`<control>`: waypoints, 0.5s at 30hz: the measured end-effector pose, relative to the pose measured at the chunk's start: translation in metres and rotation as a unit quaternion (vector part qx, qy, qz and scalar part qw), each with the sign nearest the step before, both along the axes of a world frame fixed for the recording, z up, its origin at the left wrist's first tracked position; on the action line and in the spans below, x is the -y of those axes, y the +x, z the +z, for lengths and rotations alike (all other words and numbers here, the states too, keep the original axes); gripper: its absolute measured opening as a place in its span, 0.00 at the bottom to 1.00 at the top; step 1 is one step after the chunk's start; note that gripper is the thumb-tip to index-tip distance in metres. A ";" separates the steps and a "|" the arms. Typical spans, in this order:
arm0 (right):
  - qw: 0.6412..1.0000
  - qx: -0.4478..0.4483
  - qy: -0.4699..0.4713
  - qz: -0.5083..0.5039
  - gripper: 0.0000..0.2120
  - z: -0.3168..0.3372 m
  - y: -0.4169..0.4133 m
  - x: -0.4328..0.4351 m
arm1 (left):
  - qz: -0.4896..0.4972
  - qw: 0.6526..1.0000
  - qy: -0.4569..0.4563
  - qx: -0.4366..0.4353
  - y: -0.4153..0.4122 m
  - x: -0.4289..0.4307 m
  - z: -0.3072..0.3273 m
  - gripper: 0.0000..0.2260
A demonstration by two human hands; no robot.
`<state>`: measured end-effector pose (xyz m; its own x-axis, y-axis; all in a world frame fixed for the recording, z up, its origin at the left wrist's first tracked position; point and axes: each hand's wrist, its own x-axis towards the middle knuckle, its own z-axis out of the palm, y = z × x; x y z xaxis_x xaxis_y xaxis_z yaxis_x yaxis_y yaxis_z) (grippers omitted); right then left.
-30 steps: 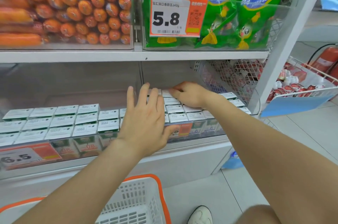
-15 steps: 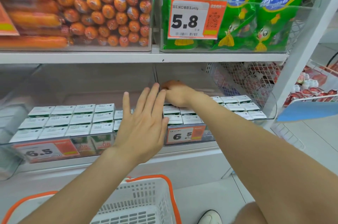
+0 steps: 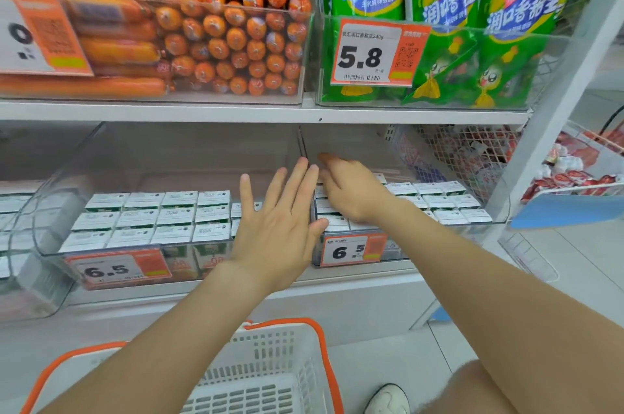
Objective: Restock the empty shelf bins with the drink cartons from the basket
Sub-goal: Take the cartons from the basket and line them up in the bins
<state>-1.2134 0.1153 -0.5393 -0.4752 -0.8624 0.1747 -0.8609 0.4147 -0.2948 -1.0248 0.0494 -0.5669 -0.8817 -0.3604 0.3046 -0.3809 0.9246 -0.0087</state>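
Observation:
Rows of white-topped drink cartons (image 3: 158,216) fill the left clear bin (image 3: 50,234) on the lower shelf, and more cartons (image 3: 445,201) stand in the right clear bin (image 3: 398,253). My left hand (image 3: 278,228) is spread flat with straight fingers in front of the gap between the two bins, its thumb against the right bin's front corner. Inside the right bin, my right hand (image 3: 351,190) lies palm down on the carton tops with its fingers reaching toward the back. I see no carton in either hand. The white basket (image 3: 270,376) with orange handles sits below; its visible part holds no cartons.
The shelf above holds a bin of orange sausages (image 3: 216,38) and a bin of green snack bags (image 3: 449,15) with a 5.8 price tag (image 3: 371,52). Tags reading 6.5 (image 3: 114,270) hang on the lower bins. A white upright post (image 3: 547,109) and a wire rack (image 3: 580,177) stand at the right.
The view has shifted, so the shelf sits further right in frame. My right hand has gone from curled to stretched flat over the cartons. My left hand stays spread in front.

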 end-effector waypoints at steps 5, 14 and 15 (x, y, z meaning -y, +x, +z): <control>0.995 -0.052 -0.078 -0.045 0.19 0.034 0.048 -0.031 | -0.044 0.998 0.006 -0.035 0.038 0.013 0.019 0.30; 0.985 -0.113 -0.115 0.063 0.09 0.058 0.213 0.017 | 0.018 0.991 -0.064 -0.119 0.185 0.091 0.059 0.08; 0.983 -0.099 -0.117 0.100 0.09 0.054 0.229 0.027 | 0.053 0.989 -0.065 -0.118 0.204 0.104 0.059 0.08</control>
<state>-0.9843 0.0883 -0.4855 -0.2373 -0.8606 0.4506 -0.9683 0.1723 -0.1808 -0.8207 -0.0545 -0.5077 -0.7397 -0.3917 0.5473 -0.4823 0.8757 -0.0251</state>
